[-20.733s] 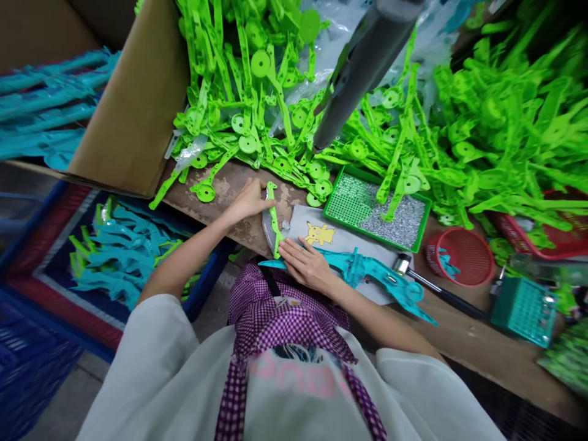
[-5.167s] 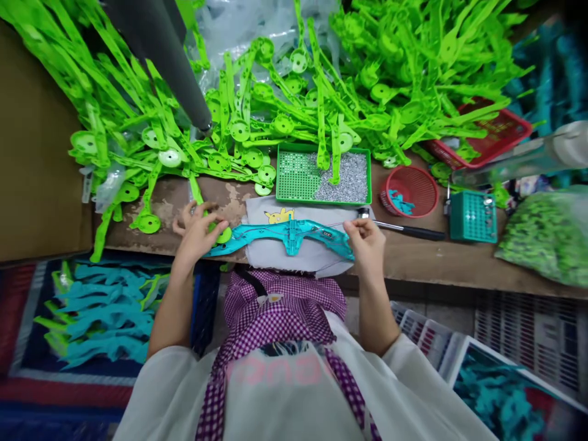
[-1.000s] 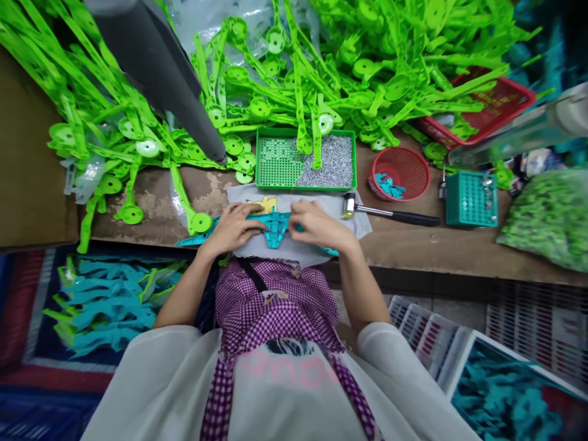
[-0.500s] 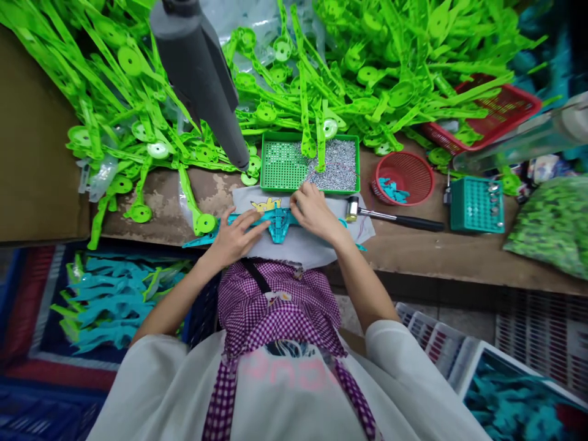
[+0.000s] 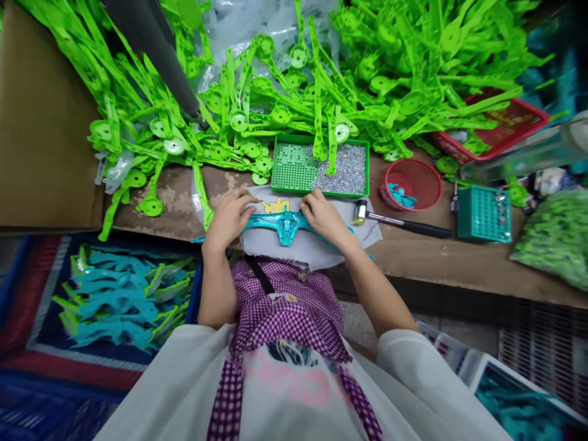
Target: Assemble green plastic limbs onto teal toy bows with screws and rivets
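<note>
A teal plastic bow-shaped part (image 5: 281, 223) lies across a grey cloth (image 5: 303, 248) at the bench's near edge. My left hand (image 5: 228, 219) curls over its left arm, fingers closed on it. My right hand (image 5: 324, 218) presses down on the part's right arm, fingers bent around it. A yellow cartoon figure (image 5: 275, 206) is printed on the cloth just behind the part. A green tray (image 5: 294, 168) half filled with small silver screws sits right behind my hands.
A heap of bright green plastic arms (image 5: 321, 79) covers the bench's back. A small hammer (image 5: 399, 222), red basket (image 5: 411, 184) and teal box (image 5: 483, 213) lie to the right. A crate of teal parts (image 5: 124, 297) sits lower left, a cardboard box (image 5: 41, 122) at left.
My left hand has slid from the part's middle to its left arm. My right hand stays on the right arm. The view has shifted slightly.
</note>
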`<state>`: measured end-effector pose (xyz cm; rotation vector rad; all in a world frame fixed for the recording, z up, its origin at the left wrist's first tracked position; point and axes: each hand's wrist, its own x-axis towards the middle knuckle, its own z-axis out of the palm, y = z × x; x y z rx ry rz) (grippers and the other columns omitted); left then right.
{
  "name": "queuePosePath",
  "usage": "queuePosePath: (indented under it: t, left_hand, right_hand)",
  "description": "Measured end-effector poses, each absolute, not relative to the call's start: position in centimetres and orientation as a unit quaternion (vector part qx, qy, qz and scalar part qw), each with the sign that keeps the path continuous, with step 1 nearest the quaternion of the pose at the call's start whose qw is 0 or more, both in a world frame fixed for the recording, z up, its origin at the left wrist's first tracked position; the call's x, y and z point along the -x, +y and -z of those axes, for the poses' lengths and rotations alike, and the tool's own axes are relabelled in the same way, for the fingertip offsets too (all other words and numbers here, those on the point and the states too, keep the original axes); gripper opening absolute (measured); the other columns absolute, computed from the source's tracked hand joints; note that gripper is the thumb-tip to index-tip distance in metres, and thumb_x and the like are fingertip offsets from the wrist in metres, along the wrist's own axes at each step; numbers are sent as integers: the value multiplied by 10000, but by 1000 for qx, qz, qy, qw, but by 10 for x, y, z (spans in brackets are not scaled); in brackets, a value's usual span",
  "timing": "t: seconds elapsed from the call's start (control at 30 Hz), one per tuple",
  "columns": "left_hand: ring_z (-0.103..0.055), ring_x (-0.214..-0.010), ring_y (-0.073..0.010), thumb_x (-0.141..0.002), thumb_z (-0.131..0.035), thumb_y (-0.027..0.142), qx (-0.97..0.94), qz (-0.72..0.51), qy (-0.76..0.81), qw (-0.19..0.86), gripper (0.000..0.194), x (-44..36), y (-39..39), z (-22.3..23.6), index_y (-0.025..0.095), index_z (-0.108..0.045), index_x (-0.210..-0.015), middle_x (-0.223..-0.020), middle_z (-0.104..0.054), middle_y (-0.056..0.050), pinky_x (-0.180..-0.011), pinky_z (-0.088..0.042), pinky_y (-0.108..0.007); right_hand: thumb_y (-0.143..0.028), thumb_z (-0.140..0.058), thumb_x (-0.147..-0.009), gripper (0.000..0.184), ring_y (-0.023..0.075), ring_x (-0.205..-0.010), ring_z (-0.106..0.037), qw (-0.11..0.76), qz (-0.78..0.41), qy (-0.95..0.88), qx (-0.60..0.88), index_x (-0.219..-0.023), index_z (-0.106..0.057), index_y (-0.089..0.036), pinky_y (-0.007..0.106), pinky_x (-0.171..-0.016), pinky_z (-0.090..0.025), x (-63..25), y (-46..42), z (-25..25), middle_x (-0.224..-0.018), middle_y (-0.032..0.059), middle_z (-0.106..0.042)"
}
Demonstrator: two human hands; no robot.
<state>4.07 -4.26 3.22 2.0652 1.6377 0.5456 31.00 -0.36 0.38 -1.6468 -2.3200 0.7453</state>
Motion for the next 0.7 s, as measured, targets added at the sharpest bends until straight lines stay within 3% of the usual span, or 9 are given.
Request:
queuePosePath:
  t: [0.17,0.37,0.5,0.6,0.7]
  left_hand:
    - [-637,-1125,-246,-958,-610,259,-770,-214,523,297,146,-75,-8,-35,229,-740,-1018,-1187,-677,-55,-1031,-496,-436]
    - [-647,-1084,-264,-941,-664,333,-757,-223,524,319,298,-126,-9,-21,191,-628,-1200,-1174,-684,-99,-940,-507,-430]
    - [-657,-1025,-267,-962,-634,344,-761,-228,536,285,245,-149,-7,-16,206,-604,-1161,-1058,-714,-82,-881,-483,-426]
    - [-672,-950,-245,-965,-614,285,-781,-200,518,286,151,-154,-2,-13,219,-619,-1100,-990,-730,-51,-857,-464,-414]
    - [-678,-915,-229,-955,-594,241,-785,-183,509,301,130,-154,1,-11,221,-640,-1075,-978,-737,-44,-845,-467,-400]
  right_hand:
    - [-315,-382,-1016,232,219,-824,-544,146,-247,-800,527,-967,-585,-213,380,-737,-437,-309,-3,-15,-1031,104,-559]
    - [-344,-357,-1046,318,239,-1004,-601,130,-292,-822,472,-1086,-636,-196,395,-884,-484,-313,8,-41,-1112,120,-606]
    - [-506,-377,-1038,407,244,-1122,-612,274,-265,-753,536,-1157,-659,-237,401,-945,-492,-360,-3,-66,-1180,109,-664]
    - [-655,-429,-962,514,252,-892,-654,312,-223,-637,669,-998,-689,-214,395,-800,-500,-410,-29,-60,-956,103,-715]
    - [-761,-455,-871,595,254,-694,-620,249,-217,-531,780,-830,-674,-208,385,-694,-452,-446,-60,-36,-730,86,-687]
